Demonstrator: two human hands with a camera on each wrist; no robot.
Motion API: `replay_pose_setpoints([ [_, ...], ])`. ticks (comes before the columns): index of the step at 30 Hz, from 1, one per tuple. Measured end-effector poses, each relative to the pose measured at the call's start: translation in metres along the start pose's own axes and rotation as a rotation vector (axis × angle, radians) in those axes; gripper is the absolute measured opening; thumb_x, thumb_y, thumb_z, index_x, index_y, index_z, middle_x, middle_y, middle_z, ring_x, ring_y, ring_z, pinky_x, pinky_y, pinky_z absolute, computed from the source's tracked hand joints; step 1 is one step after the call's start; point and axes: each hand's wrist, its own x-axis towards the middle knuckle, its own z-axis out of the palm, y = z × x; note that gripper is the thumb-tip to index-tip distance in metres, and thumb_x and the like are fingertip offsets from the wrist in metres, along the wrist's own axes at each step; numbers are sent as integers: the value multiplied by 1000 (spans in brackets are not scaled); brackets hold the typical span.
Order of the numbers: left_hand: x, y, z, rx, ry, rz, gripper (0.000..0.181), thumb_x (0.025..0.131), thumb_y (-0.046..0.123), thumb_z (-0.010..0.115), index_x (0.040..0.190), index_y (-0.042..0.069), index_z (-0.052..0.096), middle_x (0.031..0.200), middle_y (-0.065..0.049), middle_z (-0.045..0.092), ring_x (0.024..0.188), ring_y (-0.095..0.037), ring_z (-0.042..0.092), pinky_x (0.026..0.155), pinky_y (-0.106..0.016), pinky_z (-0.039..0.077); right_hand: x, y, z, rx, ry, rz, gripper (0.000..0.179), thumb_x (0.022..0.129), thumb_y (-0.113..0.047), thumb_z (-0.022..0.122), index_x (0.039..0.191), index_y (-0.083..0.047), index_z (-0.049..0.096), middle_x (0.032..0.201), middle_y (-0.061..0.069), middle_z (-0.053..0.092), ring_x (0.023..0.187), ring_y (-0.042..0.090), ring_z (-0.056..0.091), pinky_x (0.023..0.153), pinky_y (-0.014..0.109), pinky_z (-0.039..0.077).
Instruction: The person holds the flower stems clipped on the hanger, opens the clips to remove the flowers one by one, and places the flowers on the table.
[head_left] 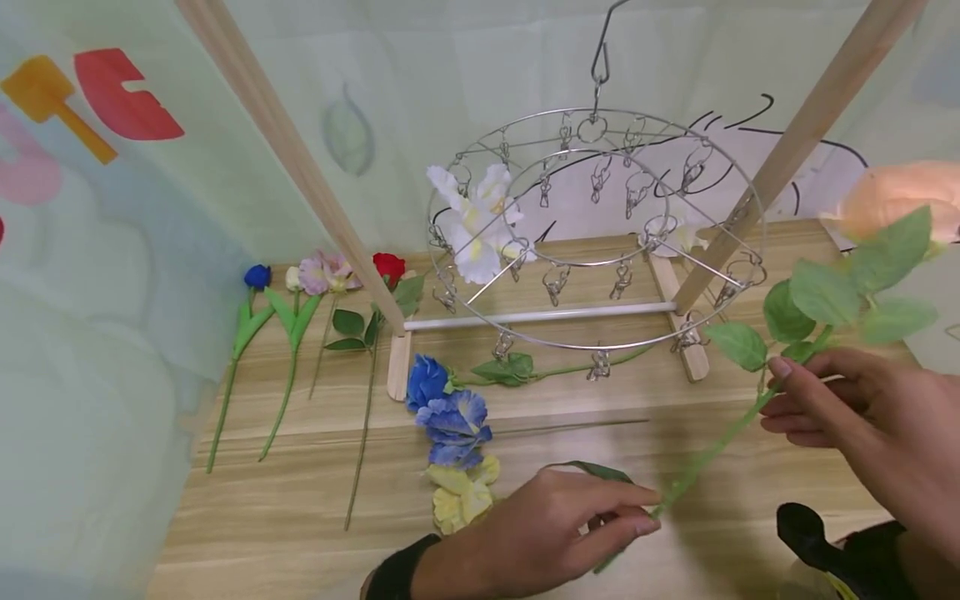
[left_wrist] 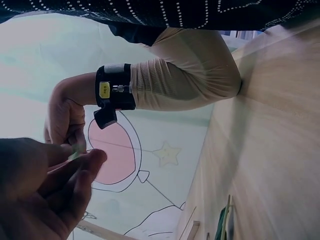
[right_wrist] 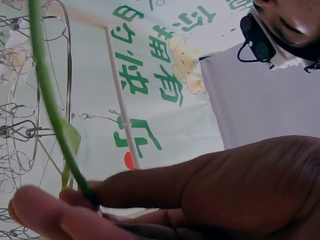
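Note:
In the head view a long green artificial flower stem (head_left: 708,458) slants between both hands, with broad green leaves (head_left: 825,292) at its upper end. A pale peach bloom (head_left: 900,200) shows beyond the leaves; its join to the stem is hidden. My left hand (head_left: 551,525) pinches the stem's lower part between thumb and fingers. Just below the leaves, my right hand (head_left: 877,417) pinches it too. Behind the stem hangs a round wire drying hanger (head_left: 555,333) with many small clips. A white flower (head_left: 480,221) sits at the hanger's left side.
Wooden posts (head_left: 300,158) and a white crossbar (head_left: 540,317) frame the hanger. On the table lie a blue tulip (head_left: 257,277), a pink flower (head_left: 326,272), a red rose (head_left: 389,268), a blue rose (head_left: 427,383), a blue-violet flower (head_left: 455,427) and a yellow flower (head_left: 461,496).

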Motion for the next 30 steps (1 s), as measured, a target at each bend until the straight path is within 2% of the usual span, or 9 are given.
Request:
replay_pose_setpoints([
  [4,0,-1,-4,94,6,48,32,106,16,66,137,8,69,115,6,81,103,8,71,89,-4,48,2,5,-2,12,44,-21,43,116,-25,46,115,15,61,89,31,76,61,6,73,57,18,58],
  [9,0,-1,-11,100,20,31,31,107,15,64,137,9,69,117,7,80,101,7,71,83,-2,48,2,10,-4,81,123,-67,37,115,-16,46,114,19,59,86,36,74,62,-18,63,55,11,54],
  [11,1,-1,-14,95,20,28,31,107,15,64,137,9,69,117,7,80,101,7,71,82,-2,48,4,12,-6,118,153,-81,36,115,-13,45,114,21,57,79,19,78,63,-20,62,54,10,53],
  [13,1,-1,-15,94,17,33,31,108,15,63,138,9,69,117,7,80,103,7,71,82,-3,48,5,14,-7,153,181,-81,35,115,-11,44,114,22,55,72,-5,77,63,-21,62,53,8,52],
  [16,1,-1,-16,96,12,54,32,108,15,63,138,9,69,118,7,80,105,7,71,82,-3,48,9,16,-10,198,235,-89,35,114,-9,44,113,25,51,72,-38,64,61,-20,61,52,6,49],
  [19,1,-2,-17,101,10,69,31,108,16,63,138,9,70,118,6,80,106,6,71,84,-4,48,16,16,-12,192,305,-93,34,114,-6,42,113,26,50,74,-47,55,60,-23,57,53,2,46],
  [24,1,-2,-18,121,9,90,29,107,16,64,135,10,72,120,5,80,108,5,71,92,-7,50,32,10,-14,158,409,-65,30,113,-4,40,114,25,50,77,-50,47,63,-29,51,58,-2,41],
  [26,1,-2,-18,126,8,93,29,107,17,64,134,11,72,120,5,79,109,5,71,93,-7,50,39,7,-15,170,447,-26,24,113,-5,41,109,14,56,77,-47,47,63,-28,51,60,-2,39],
  [30,1,-2,-18,124,2,86,28,107,17,64,134,12,73,121,6,79,110,5,70,95,-8,50,53,6,-15,209,542,52,21,114,-10,44,104,-23,55,77,-40,49,61,-26,52,64,-1,39],
])
